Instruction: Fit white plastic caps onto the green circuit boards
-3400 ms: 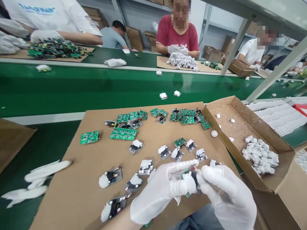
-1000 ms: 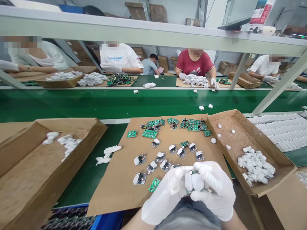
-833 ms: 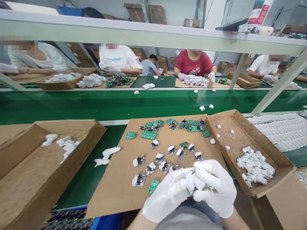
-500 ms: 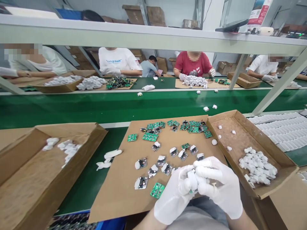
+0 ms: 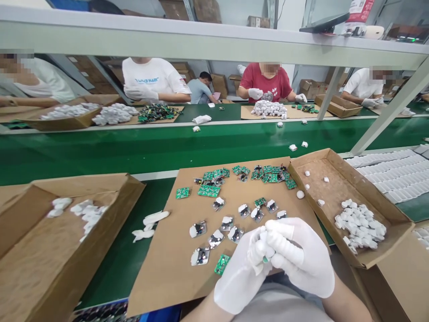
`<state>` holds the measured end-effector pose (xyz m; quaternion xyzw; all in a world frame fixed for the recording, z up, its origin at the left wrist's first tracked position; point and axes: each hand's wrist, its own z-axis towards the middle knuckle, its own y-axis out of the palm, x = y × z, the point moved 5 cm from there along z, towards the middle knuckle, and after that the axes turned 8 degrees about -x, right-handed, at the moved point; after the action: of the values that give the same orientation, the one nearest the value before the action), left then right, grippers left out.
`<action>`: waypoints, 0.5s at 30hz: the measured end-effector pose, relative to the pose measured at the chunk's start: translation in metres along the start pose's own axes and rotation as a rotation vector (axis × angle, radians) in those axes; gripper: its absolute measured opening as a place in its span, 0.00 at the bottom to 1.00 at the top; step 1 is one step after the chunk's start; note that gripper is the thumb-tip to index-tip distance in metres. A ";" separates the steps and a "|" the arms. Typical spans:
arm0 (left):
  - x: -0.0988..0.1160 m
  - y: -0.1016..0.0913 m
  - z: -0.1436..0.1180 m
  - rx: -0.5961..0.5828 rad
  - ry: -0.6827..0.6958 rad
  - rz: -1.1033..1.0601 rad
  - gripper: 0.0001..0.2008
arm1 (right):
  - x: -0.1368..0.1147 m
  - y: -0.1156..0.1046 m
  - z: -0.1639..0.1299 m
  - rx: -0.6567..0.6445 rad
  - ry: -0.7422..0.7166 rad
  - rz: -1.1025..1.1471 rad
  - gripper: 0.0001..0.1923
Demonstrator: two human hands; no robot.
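In the head view my left hand (image 5: 243, 268) and my right hand (image 5: 298, 252), both in white gloves, meet at the near edge of the cardboard sheet (image 5: 161, 277). Their fingers close around a small circuit board (image 5: 266, 259), of which just a green sliver shows. A white piece seems to be pressed against it, hard to tell from the gloves. Beyond the hands lie several boards topped with white pieces (image 5: 216, 238). One bare green board (image 5: 221, 264) rests left of my left hand, and more green boards (image 5: 209, 191) are grouped at the sheet's far side.
To the right, a cardboard tray (image 5: 398, 239) holds a heap of white pieces (image 5: 360, 223). Another cardboard tray (image 5: 100, 250) stands at left, near white gloves (image 5: 156, 218). A green conveyor belt (image 5: 100, 154) crosses beyond, with co-workers seated behind it under a shelf (image 5: 201, 42).
My fingers have shifted and drawn closer around the board. Pieces on the belt have moved slightly right. Across the belt, two co-workers have raised a gloved hand. The camera view has shifted a little.
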<state>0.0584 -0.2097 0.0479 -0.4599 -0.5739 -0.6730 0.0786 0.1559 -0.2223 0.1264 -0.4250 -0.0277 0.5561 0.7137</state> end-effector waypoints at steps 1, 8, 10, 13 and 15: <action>-0.001 -0.002 0.000 0.013 -0.003 -0.002 0.19 | 0.002 0.002 0.000 -0.033 0.018 0.019 0.21; 0.004 0.008 -0.003 -0.039 -0.001 -0.031 0.21 | 0.008 -0.008 -0.017 0.111 0.190 0.197 0.28; 0.005 0.013 -0.004 -0.090 -0.025 -0.031 0.20 | 0.009 -0.008 -0.019 0.150 0.292 0.235 0.20; 0.003 0.014 -0.003 -0.101 -0.047 -0.012 0.19 | 0.009 -0.008 -0.020 0.197 0.369 0.280 0.15; 0.002 0.012 -0.003 -0.070 -0.021 -0.018 0.21 | 0.009 -0.007 -0.020 0.201 0.374 0.313 0.16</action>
<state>0.0631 -0.2148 0.0577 -0.4645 -0.5546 -0.6885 0.0503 0.1743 -0.2266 0.1143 -0.4466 0.2263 0.5713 0.6503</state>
